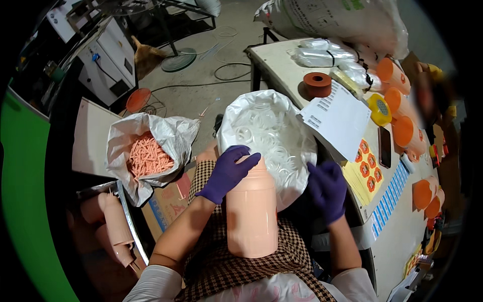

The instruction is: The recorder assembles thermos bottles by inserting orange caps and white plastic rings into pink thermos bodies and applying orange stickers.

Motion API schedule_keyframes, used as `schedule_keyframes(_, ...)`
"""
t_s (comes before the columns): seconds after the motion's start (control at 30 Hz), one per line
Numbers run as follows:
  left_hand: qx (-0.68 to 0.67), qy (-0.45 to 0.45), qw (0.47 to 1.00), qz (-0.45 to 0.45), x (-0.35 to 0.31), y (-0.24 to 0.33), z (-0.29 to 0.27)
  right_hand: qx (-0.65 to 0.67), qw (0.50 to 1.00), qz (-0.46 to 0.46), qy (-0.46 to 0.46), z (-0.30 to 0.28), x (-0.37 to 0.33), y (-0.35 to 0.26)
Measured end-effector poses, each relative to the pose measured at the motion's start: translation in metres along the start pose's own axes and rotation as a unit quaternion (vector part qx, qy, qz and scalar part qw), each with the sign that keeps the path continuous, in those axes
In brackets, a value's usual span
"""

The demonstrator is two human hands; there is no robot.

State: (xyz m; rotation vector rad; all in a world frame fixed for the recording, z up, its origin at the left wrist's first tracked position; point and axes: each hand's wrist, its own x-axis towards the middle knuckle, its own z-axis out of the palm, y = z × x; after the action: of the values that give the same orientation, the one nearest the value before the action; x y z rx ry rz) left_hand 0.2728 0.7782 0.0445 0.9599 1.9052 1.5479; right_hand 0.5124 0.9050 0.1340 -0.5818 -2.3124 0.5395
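A glossy salmon-pink plastic jar [251, 216] with a narrower neck stands on my lap, on a checked apron [211, 236]. My left hand [226, 173], in a purple glove, is closed around the jar's neck from the left, thumb across the top. The mouth of the jar is mostly hidden by the fingers. Just beyond sits a white woven sack [234, 113] with its rim rolled down, full of translucent plastic rings [271, 133]. At the sack's right edge my purple-gloved right hand [329, 191] is raised, thumb and fingers apart, with nothing visible in it.
To the left, another white sack [176, 133] holds pink plastic strips [148, 156], above a box of pink parts [118, 226]. The table [271, 55] at right carries paper sheets [342, 118], orange stickers [365, 166], a phone [385, 146], tape [380, 109] and several orange-mouthed jars [402, 133].
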Motion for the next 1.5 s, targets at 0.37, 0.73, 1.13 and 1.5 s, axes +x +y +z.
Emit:
schedule_keyframes(0.37, -0.031, -0.268, 0.958, 0.095, 0.008, 0.024, -0.02, -0.05, 0.979, -0.186, -0.061, 0.02, -0.036, -0.049)
schedule_keyframes(0.73, 0.038, -0.252, 0.955, 0.151, 0.003, 0.022, -0.018, -0.08, 0.975, -0.19, -0.083, 0.025, -0.035, -0.049)
schedule_keyframes(1.13, 0.074, -0.342, 0.933, 0.088, -0.002, 0.043, -0.052, -0.212, 0.936, -0.155, -0.236, 0.014, -0.037, -0.052)
schedule_keyframes(1.5, -0.219, -0.04, 0.973, -0.059, -0.017, -0.012, -0.085, 0.33, 0.846, 0.108, -0.405, 0.029, -0.008, 0.031)
